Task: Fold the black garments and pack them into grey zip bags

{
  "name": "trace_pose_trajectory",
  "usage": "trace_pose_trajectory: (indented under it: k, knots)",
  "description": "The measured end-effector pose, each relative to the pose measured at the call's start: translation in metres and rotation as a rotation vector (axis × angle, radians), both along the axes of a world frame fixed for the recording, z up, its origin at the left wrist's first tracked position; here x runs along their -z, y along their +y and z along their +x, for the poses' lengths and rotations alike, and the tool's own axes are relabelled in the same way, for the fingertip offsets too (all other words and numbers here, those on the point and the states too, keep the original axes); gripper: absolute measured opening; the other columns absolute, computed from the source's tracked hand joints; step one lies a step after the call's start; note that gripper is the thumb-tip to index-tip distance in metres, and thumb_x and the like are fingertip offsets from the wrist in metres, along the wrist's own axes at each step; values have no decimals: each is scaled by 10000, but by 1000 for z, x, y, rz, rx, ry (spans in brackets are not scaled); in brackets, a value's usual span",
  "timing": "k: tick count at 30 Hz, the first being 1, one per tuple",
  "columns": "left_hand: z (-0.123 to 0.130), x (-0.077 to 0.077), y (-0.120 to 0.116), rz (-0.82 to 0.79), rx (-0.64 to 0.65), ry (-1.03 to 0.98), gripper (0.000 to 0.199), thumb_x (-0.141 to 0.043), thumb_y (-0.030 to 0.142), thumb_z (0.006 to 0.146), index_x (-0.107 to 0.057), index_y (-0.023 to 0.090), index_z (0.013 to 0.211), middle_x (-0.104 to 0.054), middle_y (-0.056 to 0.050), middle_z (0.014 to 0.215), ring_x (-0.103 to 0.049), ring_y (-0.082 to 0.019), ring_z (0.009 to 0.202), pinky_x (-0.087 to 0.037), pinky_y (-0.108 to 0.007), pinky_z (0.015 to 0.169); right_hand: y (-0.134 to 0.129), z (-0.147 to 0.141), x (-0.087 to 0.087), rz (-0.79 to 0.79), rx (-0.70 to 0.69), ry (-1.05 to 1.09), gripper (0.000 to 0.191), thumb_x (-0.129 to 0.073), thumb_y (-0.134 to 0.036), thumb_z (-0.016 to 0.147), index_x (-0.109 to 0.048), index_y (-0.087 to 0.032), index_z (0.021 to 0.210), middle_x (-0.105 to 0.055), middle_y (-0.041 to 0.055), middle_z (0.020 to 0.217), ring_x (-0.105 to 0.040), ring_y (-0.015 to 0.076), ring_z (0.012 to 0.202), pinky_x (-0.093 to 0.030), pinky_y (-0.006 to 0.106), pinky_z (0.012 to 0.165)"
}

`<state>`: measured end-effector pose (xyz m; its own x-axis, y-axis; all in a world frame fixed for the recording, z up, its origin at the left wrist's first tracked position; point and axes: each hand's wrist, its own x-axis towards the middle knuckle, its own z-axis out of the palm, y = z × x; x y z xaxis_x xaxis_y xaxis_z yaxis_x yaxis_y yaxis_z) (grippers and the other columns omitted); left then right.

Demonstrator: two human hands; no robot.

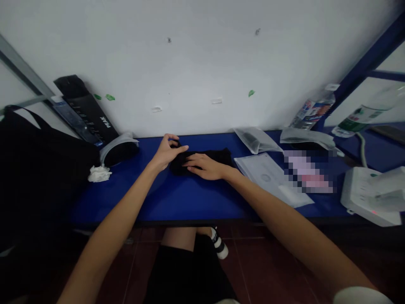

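Note:
A piece of black cloth (pixel 226 156), dark and folded so that its kind is hard to make out, lies on the blue desk (pixel 190 198) in front of me. At its left end my left hand (pixel 167 153) has its fingers curled around a raised fold, with the thumb pointing right. My right hand (pixel 207 166) rests palm down on the middle of the cloth, its fingers stretched out to the left and pressing on it. The two hands are close together, and part of the cloth is hidden beneath them.
Left are a black bag (pixel 41 169), crumpled tissue (pixel 99 173), a frosted pouch (pixel 120 148), a black box (pixel 90 107) and a bottle (pixel 74 118). Right are plastic bags (pixel 272 177), two bottles (pixel 311 109) and a white power strip (pixel 363 194). A wall (pixel 202 76) rises behind.

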<state>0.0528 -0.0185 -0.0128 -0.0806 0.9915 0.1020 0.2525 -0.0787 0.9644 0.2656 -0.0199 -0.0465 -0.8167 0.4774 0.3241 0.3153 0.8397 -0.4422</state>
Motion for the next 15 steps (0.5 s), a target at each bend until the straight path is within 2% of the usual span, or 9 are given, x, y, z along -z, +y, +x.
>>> trace_pose_trajectory:
  k: [2, 4, 7, 10, 13, 15]
  knots:
    - [7, -1, -5, 10, 93, 25, 499, -949, 266, 755, -591, 219, 1099, -627, 17, 909, -625, -129, 769, -524, -264, 721, 2, -3, 4, -15, -41, 54, 279, -551, -189, 1035, -826, -196, 1084, -780, 134, 1277, -702, 277, 1200, -518, 468, 1126]
    - [11, -1, -9, 48, 150, 70, 445, -943, 255, 777, -616, 207, 1076, -638, 20, 886, -630, -117, 760, -519, -250, 724, 4, -3, 5, -25, 13, 112, 297, -550, -56, 919, -812, -197, 928, -799, 101, 1118, -728, 248, 1039, -559, 402, 1024]
    - [14, -2, -12, 76, 200, 94, 396, -906, 244, 838, -606, 210, 1096, -651, 32, 868, -631, -95, 703, -521, -231, 690, 9, 1, 4, -13, 245, 242, 386, -489, 26, 793, -794, -207, 836, -801, 67, 980, -733, 231, 936, -549, 371, 972]
    - [17, -1, -14, 15, 308, 64, 343, -816, 283, 945, -564, 217, 1168, -675, 25, 865, -659, -110, 641, -549, -246, 620, 15, 7, 4, -23, 454, 375, 377, -461, 13, 799, -758, -215, 755, -797, 60, 927, -736, 225, 904, -538, 362, 949]
    - [19, 0, -15, -65, 387, 44, 243, -687, 277, 1041, -536, 217, 1222, -727, -16, 919, -707, -134, 646, -581, -274, 611, 20, 11, 6, -88, 529, 402, 349, -459, 1, 805, -734, -214, 814, -775, 53, 890, -727, 224, 866, -545, 357, 891]
    - [20, 2, -15, -96, 408, 49, 228, -641, 195, 1045, -528, 217, 1242, -751, -36, 957, -720, -134, 662, -587, -277, 626, 22, 12, 7, -105, 533, 428, 336, -478, -32, 840, -735, -207, 967, -762, 69, 992, -717, 225, 894, -557, 362, 880]
